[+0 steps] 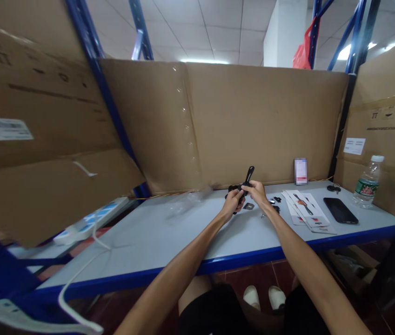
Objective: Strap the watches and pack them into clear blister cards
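Over the middle of the grey-topped table [148,242], both hands hold a black tool with a long rounded handle [249,175] that points up and away. My left hand [232,203] is closed around its lower body. From the right, my right hand [256,192] grips the same tool near the base of the handle, fingers pressed on it. The tool's exact kind is hidden by the fingers. A small flat metal plate [249,206] lies just beneath the hands. Several small black parts [277,200] lie beside my right wrist, partly covered by the forearm.
Crumpled clear plastic [190,202] lies left of the hands. To the right are printed leaflets [307,209], a black phone [340,211], a water bottle [369,181] and keys [334,188]. A lit phone [301,171] leans against the cardboard back wall [263,121]. A power strip [92,221] sits left.
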`<state>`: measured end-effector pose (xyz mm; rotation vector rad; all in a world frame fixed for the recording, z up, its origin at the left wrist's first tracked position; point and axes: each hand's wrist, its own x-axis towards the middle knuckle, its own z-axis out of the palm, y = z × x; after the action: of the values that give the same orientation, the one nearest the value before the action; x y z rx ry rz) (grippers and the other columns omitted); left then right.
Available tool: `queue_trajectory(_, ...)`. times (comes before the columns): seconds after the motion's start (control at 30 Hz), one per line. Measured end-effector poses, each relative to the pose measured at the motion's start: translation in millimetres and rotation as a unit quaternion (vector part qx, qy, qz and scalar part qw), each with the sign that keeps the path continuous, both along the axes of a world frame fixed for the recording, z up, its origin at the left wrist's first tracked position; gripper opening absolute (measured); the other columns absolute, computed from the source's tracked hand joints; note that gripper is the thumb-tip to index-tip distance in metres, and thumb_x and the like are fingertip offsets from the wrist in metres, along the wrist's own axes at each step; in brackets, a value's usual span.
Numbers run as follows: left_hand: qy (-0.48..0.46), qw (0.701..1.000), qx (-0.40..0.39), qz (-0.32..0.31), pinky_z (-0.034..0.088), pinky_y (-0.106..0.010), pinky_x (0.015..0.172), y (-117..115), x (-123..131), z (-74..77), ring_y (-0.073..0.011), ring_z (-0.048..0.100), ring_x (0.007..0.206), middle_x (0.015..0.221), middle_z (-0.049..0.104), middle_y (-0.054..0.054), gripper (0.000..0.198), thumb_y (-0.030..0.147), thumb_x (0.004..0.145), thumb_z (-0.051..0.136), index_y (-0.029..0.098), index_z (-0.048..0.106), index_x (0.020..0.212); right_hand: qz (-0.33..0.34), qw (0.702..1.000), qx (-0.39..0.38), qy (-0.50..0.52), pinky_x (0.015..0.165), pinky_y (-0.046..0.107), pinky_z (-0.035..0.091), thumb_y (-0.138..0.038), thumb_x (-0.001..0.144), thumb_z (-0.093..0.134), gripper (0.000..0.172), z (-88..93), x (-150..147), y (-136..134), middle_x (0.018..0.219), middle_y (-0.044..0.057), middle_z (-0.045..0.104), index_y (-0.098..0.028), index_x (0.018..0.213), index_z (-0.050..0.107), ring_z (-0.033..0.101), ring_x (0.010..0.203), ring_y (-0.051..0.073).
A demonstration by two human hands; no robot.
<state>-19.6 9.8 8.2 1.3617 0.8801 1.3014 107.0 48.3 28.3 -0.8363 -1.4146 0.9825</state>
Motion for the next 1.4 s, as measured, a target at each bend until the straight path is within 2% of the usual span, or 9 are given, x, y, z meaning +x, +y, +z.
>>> queue_trajectory(0.53, 0.004, 1.000, -0.003, 0.004, 0.016, -0.015, 0.036, -1.2, -0.9, -0.4, -0.0043, 0.032, 0.036, 0.055, 0.047, 0.007, 0.045, 0.058, 0.085, 0.069, 0.022, 0.043, 0.084, 0.001, 0.999, -0.025, 0.023, 0.048, 0.024, 0.029, -0.047, 0.058, 0.078, 0.034, 0.3, 1.0, -3.0, 0.057, -0.003, 0.054, -0.019, 0.064, 0.060, 0.044, 0.054, 0.012)
queue_trajectory(0.83, 0.016, 0.999, -0.013, 0.035, 0.016, -0.014, 0.034, 1.4, 0.9, -2.8, -0.0044, 0.028, 0.034, 0.052, 0.042, 0.010, 0.041, 0.056, 0.087, 0.067, 0.022, 0.045, 0.085, -0.011, 0.999, -0.050, 0.016, 0.049, 0.022, 0.035, -0.039, 0.063, 0.076, 0.025, 0.1, -4.9, -5.5, 0.054, -0.005, 0.053, -0.019, 0.065, 0.060, 0.046, 0.054, 0.012)
queue_trajectory(0.97, 0.015, 0.999, -0.016, 0.032, 0.015, -0.014, 0.034, 0.7, -1.4, -4.8, -0.0046, 0.029, 0.034, 0.051, 0.041, 0.010, 0.042, 0.057, 0.086, 0.066, 0.022, 0.043, 0.083, -0.026, 0.998, -0.049, 0.001, 0.048, 0.020, 0.032, -0.040, 0.066, 0.075, 0.027, -4.8, -6.7, -5.6, 0.053, -0.007, 0.049, -0.019, 0.063, 0.057, 0.045, 0.054, 0.010)
queue_trajectory(1.1, 0.003, 1.000, -0.018, 0.023, 0.014, -0.013, 0.033, 0.3, -2.4, -6.0, -0.0041, 0.027, 0.034, 0.051, 0.040, 0.010, 0.041, 0.054, 0.087, 0.067, 0.023, 0.041, 0.082, -0.025, 0.998, -0.056, -0.002, 0.050, 0.020, 0.034, -0.045, 0.070, 0.076, 0.030, -5.7, -9.5, -5.7, 0.056, -0.006, 0.052, -0.019, 0.068, 0.061, 0.046, 0.056, 0.010)
queue_trajectory(1.17, -0.013, 0.999, -0.025, 0.022, 0.013, -0.013, 0.034, -0.8, -3.0, -3.7, -0.0035, 0.025, 0.034, 0.051, 0.040, 0.010, 0.040, 0.052, 0.088, 0.067, 0.023, 0.041, 0.082, -0.028, 0.998, -0.053, -0.007, 0.050, 0.020, 0.036, -0.047, 0.074, 0.075, 0.030, -1.2, -7.1, -7.3, 0.059, -0.005, 0.055, -0.018, 0.072, 0.064, 0.049, 0.058, 0.011)
queue_trajectory(1.27, -0.046, 0.997, -0.046, 0.050, 0.015, -0.013, 0.034, -4.4, -5.7, 5.8, -0.0037, 0.025, 0.034, 0.052, 0.041, 0.010, 0.036, 0.046, 0.092, 0.064, 0.023, 0.038, 0.081, -0.074, 0.996, -0.039, 0.006, 0.051, 0.019, 0.038, -0.045, 0.081, 0.068, 0.027, 10.4, 8.4, -16.0, 0.066, -0.002, 0.061, -0.018, 0.081, 0.070, 0.051, 0.059, 0.011)
queue_trajectory(1.4, -0.099, 0.987, -0.083, 0.096, 0.016, -0.012, 0.034, -10.6, -13.0, 22.5, -0.0045, 0.026, 0.035, 0.052, 0.040, 0.009, 0.023, 0.028, 0.099, 0.049, 0.022, 0.037, 0.081, -0.120, 0.991, -0.028, 0.056, 0.050, 0.020, 0.038, -0.040, 0.084, 0.063, 0.026, 26.2, 43.6, -55.0, 0.070, -0.001, 0.061, -0.018, 0.093, 0.072, 0.050, 0.057, 0.011)
